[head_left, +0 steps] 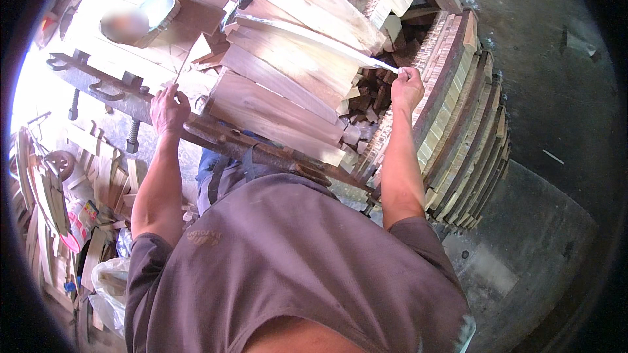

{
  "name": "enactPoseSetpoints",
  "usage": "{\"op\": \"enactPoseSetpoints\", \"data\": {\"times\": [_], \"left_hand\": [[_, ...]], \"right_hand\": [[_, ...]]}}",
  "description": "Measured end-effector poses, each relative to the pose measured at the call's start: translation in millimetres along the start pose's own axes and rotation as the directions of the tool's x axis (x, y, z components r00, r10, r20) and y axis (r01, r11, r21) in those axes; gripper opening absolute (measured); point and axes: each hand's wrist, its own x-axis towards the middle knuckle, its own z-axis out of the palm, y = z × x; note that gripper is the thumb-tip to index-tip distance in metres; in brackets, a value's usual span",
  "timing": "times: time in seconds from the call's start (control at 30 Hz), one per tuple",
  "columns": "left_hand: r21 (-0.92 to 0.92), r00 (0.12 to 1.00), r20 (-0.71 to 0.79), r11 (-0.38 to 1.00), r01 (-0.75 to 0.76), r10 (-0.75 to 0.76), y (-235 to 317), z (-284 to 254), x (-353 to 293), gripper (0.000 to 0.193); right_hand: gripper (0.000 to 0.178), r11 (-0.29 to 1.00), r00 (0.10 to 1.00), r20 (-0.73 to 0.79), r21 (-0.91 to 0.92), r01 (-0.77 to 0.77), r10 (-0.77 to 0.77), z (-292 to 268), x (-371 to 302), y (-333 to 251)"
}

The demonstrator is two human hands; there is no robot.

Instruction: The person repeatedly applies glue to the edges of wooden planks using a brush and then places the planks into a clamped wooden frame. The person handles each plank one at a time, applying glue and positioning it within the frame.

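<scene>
My left hand (170,110) is closed in a pinch above a long metal clamp bar (212,129), with a thin stick (182,64) rising from its fingers. On the right, the fingers of my right hand (407,88) are closed on the near end of a narrow pale wood strip (314,38). That strip slants up to the left over several wide boards. Below it lie a light board (297,65) and a pinkish board (278,112). A pale tub (161,10) stands beyond my left hand, its contents blurred.
Rows of stacked wood strips (451,111) rise at my right, beside a dark floor (549,91). Small wood blocks (376,95) fill a gap between boards and stack. Bolts (133,134) stick out from the clamp bar. Scrap wood (108,176) and a plastic bag (110,287) lie at lower left.
</scene>
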Motion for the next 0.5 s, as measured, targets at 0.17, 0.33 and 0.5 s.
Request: {"op": "enactPoseSetpoints", "data": {"times": [0.17,0.33,0.5], "left_hand": [[-0.007,1.0,-0.02,1.0,0.0,0.0,-2,1,-2,0.027],[-0.021,1.0,-0.018,1.0,0.001,-0.002,7,-9,-1,0.026],[-0.037,1.0,0.011,0.999,0.008,-0.008,5,-11,-2,0.027]], "right_hand": [[0.008,0.997,0.999,-0.037,-0.074,-0.022,0.019,-11,0,-9],[0.008,0.996,1.0,0.013,-0.087,-0.011,0.013,-8,-18,-57],[0.01,0.994,0.991,0.093,-0.026,0.104,-0.101,15,-35,-117]]}}
